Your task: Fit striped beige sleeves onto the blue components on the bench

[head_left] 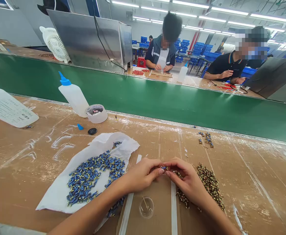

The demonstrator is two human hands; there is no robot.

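Observation:
My left hand (146,173) and my right hand (183,173) meet over a cardboard strip, fingertips pinched. Between them is a small blue piece with yellowish ends (164,168); fingers partly hide it. Left of my hands, a heap of similar blue and yellow pieces (86,179) lies on a white paper sheet (57,192). Small dark and cream pieces (210,182) are piled beside and behind my right hand. Below my hands stands a small clear cup (146,212) with a thin stick (145,202) in it.
Farther back stand a blue-capped squeeze bottle (75,98), a tape roll (100,116) and a large translucent jug (8,107). Several finished-looking blue and dark pieces (208,139) lie far right. A green conveyor belt (157,98) separates my table from two people (164,49) working opposite.

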